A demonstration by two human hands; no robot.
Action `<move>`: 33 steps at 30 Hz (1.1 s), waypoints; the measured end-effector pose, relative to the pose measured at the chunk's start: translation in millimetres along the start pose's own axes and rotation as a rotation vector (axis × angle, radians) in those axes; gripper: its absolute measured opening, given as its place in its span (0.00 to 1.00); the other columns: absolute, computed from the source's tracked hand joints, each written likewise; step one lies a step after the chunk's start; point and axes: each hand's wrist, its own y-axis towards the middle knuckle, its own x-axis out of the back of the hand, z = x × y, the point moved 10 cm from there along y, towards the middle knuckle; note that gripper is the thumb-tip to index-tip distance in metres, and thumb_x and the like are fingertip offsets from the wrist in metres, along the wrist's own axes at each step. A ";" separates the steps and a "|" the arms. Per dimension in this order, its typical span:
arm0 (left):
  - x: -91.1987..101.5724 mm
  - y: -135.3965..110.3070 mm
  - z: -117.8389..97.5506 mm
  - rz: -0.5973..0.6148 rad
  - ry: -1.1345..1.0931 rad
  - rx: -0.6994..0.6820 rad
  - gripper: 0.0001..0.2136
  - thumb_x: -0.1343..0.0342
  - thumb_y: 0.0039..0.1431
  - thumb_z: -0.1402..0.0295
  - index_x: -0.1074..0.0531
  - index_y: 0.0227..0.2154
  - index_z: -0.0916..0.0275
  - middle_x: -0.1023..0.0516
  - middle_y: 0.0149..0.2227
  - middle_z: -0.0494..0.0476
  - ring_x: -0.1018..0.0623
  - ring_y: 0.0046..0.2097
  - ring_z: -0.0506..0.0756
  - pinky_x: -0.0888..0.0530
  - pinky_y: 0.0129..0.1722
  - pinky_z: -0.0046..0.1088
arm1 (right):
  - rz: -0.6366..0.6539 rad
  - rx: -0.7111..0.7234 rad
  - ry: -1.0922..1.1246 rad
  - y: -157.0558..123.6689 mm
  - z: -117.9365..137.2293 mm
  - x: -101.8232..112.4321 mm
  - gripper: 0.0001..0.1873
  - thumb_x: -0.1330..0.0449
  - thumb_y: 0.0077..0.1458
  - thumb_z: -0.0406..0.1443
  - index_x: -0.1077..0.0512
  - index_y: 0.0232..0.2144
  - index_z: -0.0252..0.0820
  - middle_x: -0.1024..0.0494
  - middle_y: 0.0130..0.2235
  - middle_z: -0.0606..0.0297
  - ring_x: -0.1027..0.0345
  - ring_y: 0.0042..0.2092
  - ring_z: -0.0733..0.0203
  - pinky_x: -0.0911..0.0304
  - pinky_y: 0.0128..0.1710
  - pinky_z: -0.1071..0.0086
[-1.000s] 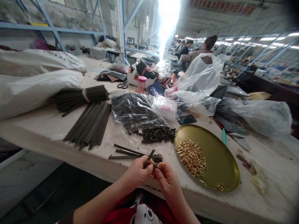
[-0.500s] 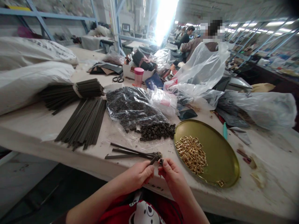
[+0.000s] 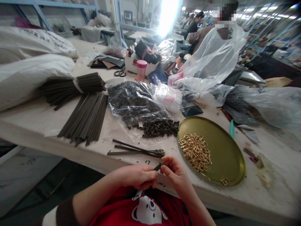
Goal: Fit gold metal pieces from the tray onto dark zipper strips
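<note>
My left hand [image 3: 137,176] is closed around a thin dark strap [image 3: 158,166] at the table's front edge; only the strap's tip shows past the fingers. My right hand [image 3: 175,173] pinches that tip, with a small dark piece I cannot make out between the fingertips. Just beyond the hands lie a few finished dark straps [image 3: 136,149] with fittings at their right ends. A heap of small dark loops [image 3: 161,128] spills from a clear plastic bag [image 3: 136,105]. To the right a round gold tray [image 3: 223,153] holds several gold buckles [image 3: 195,152].
Loose dark straps [image 3: 86,118] and a tied bundle [image 3: 72,88] lie at the left, with big white sacks [image 3: 33,75] behind. Plastic bags [image 3: 211,69], a pink cup [image 3: 141,69], scissors [image 3: 119,73] and a phone [image 3: 192,110] crowd the back. Other people work farther off.
Both hands have drawn back toward my body and lower, off the table edge. The strap, which stuck up from the left hand, now lies nearly hidden in the fist. The view tilted down.
</note>
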 end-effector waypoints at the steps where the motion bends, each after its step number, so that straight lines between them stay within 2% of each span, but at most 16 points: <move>1: -2.2 0.3 0.9 0.031 -0.002 0.009 0.16 0.59 0.57 0.58 0.37 0.21 0.62 0.44 0.13 0.44 0.46 0.14 0.45 0.48 0.13 0.21 | 0.020 -0.029 0.011 -0.7 -3.8 -1.0 0.14 0.36 0.43 0.43 0.30 0.32 0.42 0.31 0.25 0.70 0.38 0.27 0.65 0.41 0.28 0.72; 4: -9.0 0.2 6.4 0.094 -0.003 0.036 0.17 0.57 0.56 0.56 0.36 0.20 0.62 0.44 0.12 0.44 0.45 0.14 0.46 0.48 0.13 0.21 | 0.083 -0.103 -0.017 -5.2 -13.6 -3.2 0.13 0.36 0.42 0.42 0.27 0.30 0.41 0.28 0.25 0.68 0.37 0.27 0.64 0.40 0.28 0.71; 6: -12.9 -1.5 11.8 0.107 -0.004 0.058 0.17 0.56 0.55 0.55 0.36 0.20 0.62 0.45 0.12 0.44 0.46 0.14 0.46 0.48 0.13 0.21 | 0.112 -0.100 -0.068 -9.1 -14.5 -3.8 0.11 0.36 0.42 0.40 0.26 0.30 0.42 0.27 0.26 0.68 0.36 0.28 0.64 0.40 0.29 0.71; 10: -21.0 -9.3 17.4 0.130 0.003 0.097 0.15 0.56 0.54 0.57 0.37 0.20 0.62 0.45 0.13 0.44 0.47 0.15 0.46 0.50 0.14 0.22 | 0.160 0.002 -0.200 -17.5 -6.4 -9.9 0.07 0.38 0.46 0.38 0.24 0.30 0.43 0.26 0.28 0.67 0.34 0.30 0.62 0.39 0.30 0.71; 13: -21.6 -15.5 15.2 0.110 0.052 0.112 0.13 0.57 0.54 0.60 0.37 0.20 0.62 0.45 0.14 0.45 0.46 0.16 0.47 0.49 0.15 0.23 | 0.138 0.064 -0.212 -23.0 -2.4 -13.6 0.07 0.41 0.48 0.37 0.24 0.31 0.44 0.27 0.28 0.67 0.34 0.30 0.63 0.38 0.31 0.71; 17: -20.1 -21.4 14.3 0.077 0.179 0.122 0.14 0.56 0.54 0.60 0.37 0.19 0.62 0.43 0.15 0.46 0.44 0.17 0.47 0.47 0.16 0.23 | 0.107 0.167 -0.211 -32.6 1.3 -19.7 0.07 0.42 0.50 0.36 0.24 0.32 0.44 0.29 0.28 0.66 0.35 0.30 0.63 0.39 0.31 0.70; 19: -23.2 -23.8 15.6 0.096 0.207 0.124 0.14 0.56 0.53 0.60 0.37 0.18 0.62 0.43 0.15 0.46 0.44 0.17 0.48 0.48 0.16 0.23 | 0.123 0.128 -0.114 -37.0 -6.8 -23.8 0.08 0.41 0.49 0.38 0.24 0.32 0.43 0.30 0.27 0.67 0.35 0.28 0.64 0.39 0.30 0.70; 22: -25.9 -26.4 10.3 0.087 0.209 0.076 0.13 0.57 0.54 0.62 0.37 0.19 0.61 0.45 0.15 0.46 0.45 0.17 0.48 0.48 0.16 0.23 | 0.095 -0.097 0.251 -41.0 -34.9 -26.0 0.13 0.37 0.45 0.41 0.27 0.33 0.41 0.30 0.22 0.70 0.37 0.23 0.67 0.40 0.27 0.72; 24: -24.9 -27.6 4.8 0.048 0.253 0.044 0.13 0.58 0.54 0.62 0.38 0.19 0.61 0.44 0.15 0.46 0.45 0.17 0.48 0.48 0.16 0.23 | 0.043 -0.197 0.437 -43.2 -49.1 -26.8 0.15 0.34 0.42 0.41 0.28 0.32 0.40 0.31 0.20 0.71 0.38 0.21 0.69 0.42 0.26 0.73; 26: -25.2 -28.4 6.1 0.025 0.290 0.075 0.12 0.59 0.53 0.63 0.38 0.18 0.61 0.44 0.15 0.46 0.44 0.17 0.48 0.47 0.16 0.23 | 0.024 -0.180 0.439 -43.7 -51.5 -28.0 0.13 0.34 0.41 0.40 0.27 0.30 0.39 0.31 0.20 0.71 0.40 0.21 0.70 0.43 0.25 0.75; 30: -28.9 -26.7 14.9 0.024 0.317 0.143 0.12 0.58 0.51 0.65 0.39 0.17 0.62 0.44 0.13 0.46 0.44 0.16 0.48 0.47 0.15 0.22 | 0.064 0.000 0.174 -43.8 -37.9 -33.9 0.09 0.33 0.39 0.38 0.25 0.24 0.38 0.30 0.24 0.69 0.39 0.24 0.69 0.44 0.25 0.75; 33: -24.2 -24.1 12.7 -0.040 0.270 0.108 0.13 0.58 0.53 0.60 0.36 0.22 0.62 0.41 0.16 0.46 0.42 0.17 0.48 0.45 0.15 0.21 | 0.061 -0.068 0.254 -40.4 -42.1 -29.9 0.11 0.34 0.40 0.40 0.26 0.27 0.38 0.32 0.20 0.71 0.39 0.22 0.69 0.44 0.24 0.74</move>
